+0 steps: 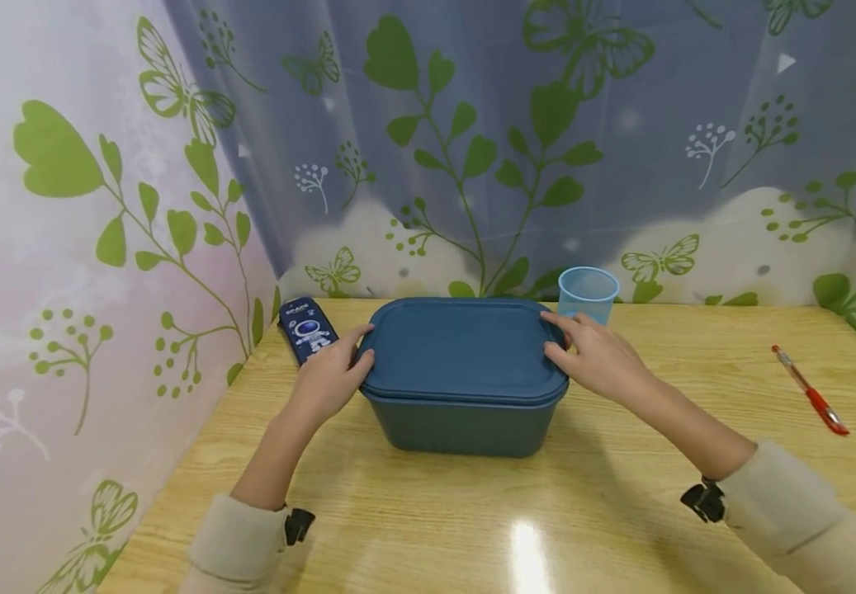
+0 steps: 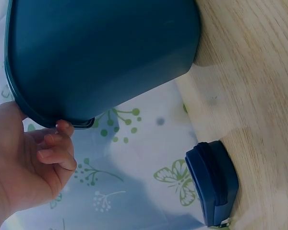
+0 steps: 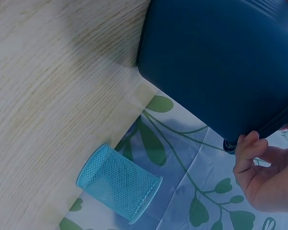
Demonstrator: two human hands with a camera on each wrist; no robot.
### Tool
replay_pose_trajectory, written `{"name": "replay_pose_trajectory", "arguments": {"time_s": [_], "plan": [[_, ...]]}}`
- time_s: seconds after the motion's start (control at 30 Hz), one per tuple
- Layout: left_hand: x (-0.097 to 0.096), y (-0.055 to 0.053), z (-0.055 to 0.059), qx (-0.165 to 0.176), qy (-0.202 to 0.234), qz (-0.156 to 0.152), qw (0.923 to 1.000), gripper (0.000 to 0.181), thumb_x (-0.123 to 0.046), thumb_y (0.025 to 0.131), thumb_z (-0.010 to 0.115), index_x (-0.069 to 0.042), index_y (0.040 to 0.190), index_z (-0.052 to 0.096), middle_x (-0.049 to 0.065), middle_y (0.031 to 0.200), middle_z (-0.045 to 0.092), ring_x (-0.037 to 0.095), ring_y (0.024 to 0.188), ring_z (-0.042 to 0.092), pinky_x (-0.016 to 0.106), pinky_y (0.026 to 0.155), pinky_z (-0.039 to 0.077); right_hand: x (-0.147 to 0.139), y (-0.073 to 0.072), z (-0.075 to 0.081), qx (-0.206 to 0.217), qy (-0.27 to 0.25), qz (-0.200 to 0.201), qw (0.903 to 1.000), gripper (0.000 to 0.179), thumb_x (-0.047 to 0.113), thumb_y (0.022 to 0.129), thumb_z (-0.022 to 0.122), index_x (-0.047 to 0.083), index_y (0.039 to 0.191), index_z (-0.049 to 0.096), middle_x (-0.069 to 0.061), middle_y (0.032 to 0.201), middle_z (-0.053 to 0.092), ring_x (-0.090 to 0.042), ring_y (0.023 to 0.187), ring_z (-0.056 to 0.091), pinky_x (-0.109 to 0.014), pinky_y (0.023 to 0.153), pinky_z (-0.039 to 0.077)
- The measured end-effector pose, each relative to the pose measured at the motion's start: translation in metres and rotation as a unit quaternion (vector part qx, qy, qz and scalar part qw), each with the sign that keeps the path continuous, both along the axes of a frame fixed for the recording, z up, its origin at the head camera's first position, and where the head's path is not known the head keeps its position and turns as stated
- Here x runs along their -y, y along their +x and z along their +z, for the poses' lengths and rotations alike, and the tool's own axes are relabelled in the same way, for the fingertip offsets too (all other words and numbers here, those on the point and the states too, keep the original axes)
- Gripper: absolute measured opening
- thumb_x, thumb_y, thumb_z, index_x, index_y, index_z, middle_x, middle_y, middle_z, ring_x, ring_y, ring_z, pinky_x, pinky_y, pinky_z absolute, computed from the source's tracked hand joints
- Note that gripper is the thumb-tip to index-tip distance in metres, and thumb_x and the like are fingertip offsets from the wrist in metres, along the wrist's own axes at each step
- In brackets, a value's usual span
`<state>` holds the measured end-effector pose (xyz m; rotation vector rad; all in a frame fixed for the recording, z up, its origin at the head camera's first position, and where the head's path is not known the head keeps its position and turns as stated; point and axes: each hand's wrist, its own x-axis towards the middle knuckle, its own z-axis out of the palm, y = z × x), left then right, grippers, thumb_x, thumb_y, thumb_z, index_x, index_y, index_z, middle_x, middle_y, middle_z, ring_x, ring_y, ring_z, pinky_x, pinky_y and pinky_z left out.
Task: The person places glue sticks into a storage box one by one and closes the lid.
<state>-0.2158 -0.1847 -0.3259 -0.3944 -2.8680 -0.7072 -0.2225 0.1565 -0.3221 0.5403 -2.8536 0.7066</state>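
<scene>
A dark teal plastic storage box (image 1: pixel 465 427) stands on the table with its flat blue lid (image 1: pixel 461 346) on top. My left hand (image 1: pixel 329 375) grips the lid's left end; in the left wrist view, the fingers of that hand (image 2: pixel 31 163) curl at the rim. At the opposite end my right hand (image 1: pixel 598 355) grips the lid's right edge. The right wrist view has the fingertips (image 3: pixel 249 139) bent against the rim there. Whether the lid is fully pressed down on the box cannot be told. The box's inside is hidden.
A navy pencil case (image 1: pixel 307 330) with an astronaut print lies behind my left hand. Behind the right hand stands a light blue mesh pen holder (image 3: pixel 120 182). Farther right, a red pen (image 1: pixel 810 389) lies on the wooden table (image 1: pixel 413 520). A patterned curtain (image 1: pixel 487 165) hangs behind.
</scene>
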Motion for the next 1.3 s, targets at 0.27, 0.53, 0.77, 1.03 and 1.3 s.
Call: {"name": "replay_pose_trajectory", "arguments": {"time_s": [0.27,0.53,0.77,1.03,1.3], "plan": [[0.002,0.006,-0.003,0.002,0.010,0.001,1.0000,0.044,-0.026,0.096,0.046,-0.012,0.137,0.043,0.000,0.060,0.044,0.017,0.046,0.038,0.029,0.044,0.030,0.000,0.005,0.000,0.006,-0.010,0.008,0.9999,0.047,0.024,0.093,0.048,0.005,0.136,0.045,-0.012,0.089,0.049,-0.017,0.051,0.039,-0.030,0.042,0.032],[0.001,0.009,-0.005,0.006,0.016,0.008,0.9998,0.044,-0.027,0.096,0.047,-0.013,0.137,0.043,0.001,0.065,0.045,0.017,0.052,0.041,0.030,0.046,0.032,0.000,0.006,0.001,0.000,-0.007,0.008,0.9999,0.047,0.024,0.093,0.049,0.005,0.136,0.044,-0.010,0.089,0.050,-0.017,0.052,0.040,-0.030,0.042,0.033],[-0.001,0.010,-0.003,0.009,0.019,0.007,0.9997,0.044,-0.027,0.095,0.048,-0.012,0.137,0.043,0.001,0.064,0.046,0.017,0.050,0.041,0.030,0.046,0.032,-0.003,0.003,0.003,0.035,-0.034,0.025,0.9985,0.048,0.021,0.094,0.049,0.000,0.137,0.042,-0.011,0.087,0.048,-0.018,0.054,0.039,-0.031,0.047,0.034],[-0.002,0.009,-0.009,0.000,0.044,0.019,0.9988,0.043,-0.026,0.095,0.048,-0.013,0.135,0.045,0.001,0.065,0.046,0.017,0.051,0.040,0.030,0.047,0.032,-0.003,0.002,-0.001,0.042,-0.049,0.025,0.9976,0.049,0.020,0.094,0.049,0.001,0.138,0.040,-0.011,0.086,0.046,-0.018,0.050,0.038,-0.030,0.045,0.033],[-0.003,0.010,-0.025,-0.012,0.160,0.031,0.9865,0.040,-0.023,0.096,0.048,-0.014,0.135,0.046,0.003,0.067,0.043,0.018,0.053,0.038,0.030,0.050,0.033,0.001,0.004,-0.009,0.049,-0.095,0.008,0.9943,0.049,0.020,0.094,0.048,0.003,0.140,0.038,-0.014,0.090,0.046,-0.019,0.051,0.038,-0.031,0.045,0.034]]}}
